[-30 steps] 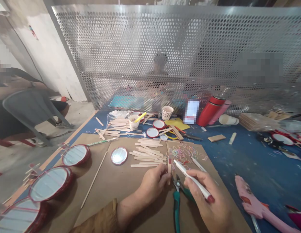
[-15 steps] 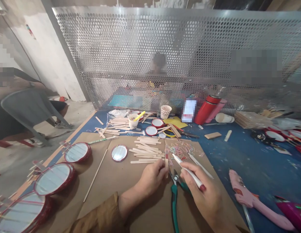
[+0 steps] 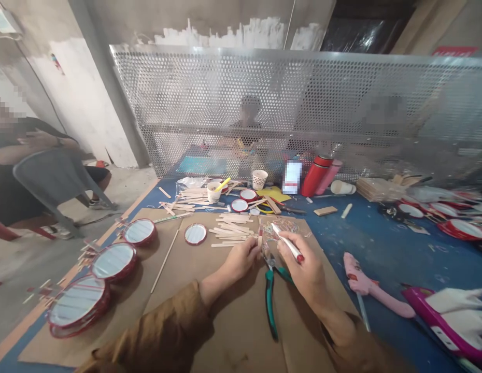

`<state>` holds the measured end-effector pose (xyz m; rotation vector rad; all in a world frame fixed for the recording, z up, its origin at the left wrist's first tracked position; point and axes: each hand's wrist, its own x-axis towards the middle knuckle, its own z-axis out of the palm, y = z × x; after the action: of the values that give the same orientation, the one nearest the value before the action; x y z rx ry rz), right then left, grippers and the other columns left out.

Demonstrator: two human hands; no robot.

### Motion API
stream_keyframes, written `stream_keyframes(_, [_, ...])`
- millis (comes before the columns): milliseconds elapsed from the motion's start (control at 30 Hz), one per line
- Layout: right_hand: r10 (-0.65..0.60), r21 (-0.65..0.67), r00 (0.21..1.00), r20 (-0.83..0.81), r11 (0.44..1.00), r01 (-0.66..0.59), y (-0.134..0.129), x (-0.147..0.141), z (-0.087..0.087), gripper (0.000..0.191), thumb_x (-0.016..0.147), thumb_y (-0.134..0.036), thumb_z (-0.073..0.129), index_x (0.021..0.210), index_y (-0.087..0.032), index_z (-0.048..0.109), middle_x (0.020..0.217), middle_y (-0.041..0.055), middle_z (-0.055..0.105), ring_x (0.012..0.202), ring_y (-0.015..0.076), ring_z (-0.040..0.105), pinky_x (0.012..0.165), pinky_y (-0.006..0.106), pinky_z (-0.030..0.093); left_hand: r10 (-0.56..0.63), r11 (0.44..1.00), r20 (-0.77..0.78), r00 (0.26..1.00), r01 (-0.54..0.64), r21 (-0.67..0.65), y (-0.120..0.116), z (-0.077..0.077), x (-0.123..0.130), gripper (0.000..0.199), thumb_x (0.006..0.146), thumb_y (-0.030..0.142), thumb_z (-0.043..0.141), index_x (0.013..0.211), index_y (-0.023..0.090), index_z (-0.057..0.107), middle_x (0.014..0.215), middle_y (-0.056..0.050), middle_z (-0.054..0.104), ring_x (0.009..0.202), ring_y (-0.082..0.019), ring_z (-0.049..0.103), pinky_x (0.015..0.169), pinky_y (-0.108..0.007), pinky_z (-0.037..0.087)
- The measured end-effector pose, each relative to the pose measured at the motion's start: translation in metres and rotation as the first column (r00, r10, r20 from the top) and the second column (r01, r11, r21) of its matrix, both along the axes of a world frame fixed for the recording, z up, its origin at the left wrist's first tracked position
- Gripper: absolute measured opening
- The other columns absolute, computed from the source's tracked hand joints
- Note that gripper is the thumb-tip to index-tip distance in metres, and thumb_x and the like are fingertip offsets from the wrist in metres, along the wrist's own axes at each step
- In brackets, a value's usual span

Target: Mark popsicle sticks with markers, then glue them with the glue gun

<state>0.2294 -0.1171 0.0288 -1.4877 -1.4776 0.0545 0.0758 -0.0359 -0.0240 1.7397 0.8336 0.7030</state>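
My left hand pinches a small wooden stick with red marking near its top, held upright over the cardboard. In my right hand is a white marker with a red end, its other end pointing up and left, close to the stick. Green-handled pliers lie open on the cardboard between my hands. Loose craft sticks are stacked just beyond my left hand. Coloured rubber bands lie in a heap past the marker.
Round red-rimmed drums line the left side of the cardboard. A pink glue gun lies on the blue table at right. Cups, a red thermos and a phone stand before a perforated metal screen. A person sits at left.
My view has tilted up and shifted, showing more wall and more of the right side of the table. Both hands keep their holds, with the marker still close to the stick.
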Motion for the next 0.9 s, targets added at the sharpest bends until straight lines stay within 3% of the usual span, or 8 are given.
stream_keyframes(200, [0.013, -0.094, 1.0, 0.008, 0.995, -0.012, 0.009, 0.008, 0.002, 0.031, 0.092, -0.041, 0.053, 0.109, -0.018, 0.066, 0.107, 0.0122, 0.076, 0.097, 0.0255, 0.072, 0.085, 0.036, 0.056, 0.035, 0.99, 0.088, 0.995, -0.022, -0.143, 0.005, -0.002, 0.001, 0.033, 0.097, 0.049, 0.042, 0.078, 0.023, 0.039, 0.057, 0.005, 0.047, 0.047, -0.01, 0.046, 0.05, -0.024, 0.034])
stream_keyframes(400, [0.075, -0.25, 0.985, 0.156, 0.968, -0.034, 0.009, 0.022, 0.009, 0.034, 0.095, -0.044, 0.049, 0.11, -0.021, 0.068, 0.109, 0.0114, 0.077, 0.1, 0.0266, 0.072, 0.087, 0.037, 0.054, 0.006, 0.99, 0.043, 0.999, 0.0, -0.139, 0.011, 0.003, -0.003, 0.037, 0.093, 0.052, 0.051, 0.074, 0.022, 0.041, 0.051, 0.006, 0.049, 0.043, -0.009, 0.047, 0.046, -0.023, 0.031])
stream_keyframes(633, [0.201, -0.368, 0.83, 0.521, 0.93, 0.006, -0.007, 0.029, 0.008, 0.029, 0.095, -0.037, 0.056, 0.116, -0.02, 0.068, 0.11, 0.0118, 0.076, 0.102, 0.0261, 0.07, 0.088, 0.037, 0.05, 0.033, 0.996, -0.019, 0.999, -0.034, -0.084, 0.012, 0.01, -0.017, 0.031, 0.092, 0.047, 0.052, 0.075, 0.022, 0.044, 0.047, 0.005, 0.051, 0.045, -0.011, 0.05, 0.05, -0.022, 0.035])
stream_keyframes(900, [0.277, -0.399, 0.714, 0.643, 0.917, 0.003, -0.015, 0.044, -0.005, 0.035, 0.102, -0.042, 0.048, 0.121, -0.02, 0.068, 0.115, 0.013, 0.074, 0.112, 0.0291, 0.065, 0.091, 0.042, 0.045, 0.116, 0.98, -0.001, 0.993, -0.115, -0.16, 0.008, 0.017, -0.024, 0.02, 0.092, 0.033, 0.054, 0.079, 0.02, 0.047, 0.046, 0.005, 0.053, 0.041, -0.01, 0.051, 0.047, -0.02, 0.034])
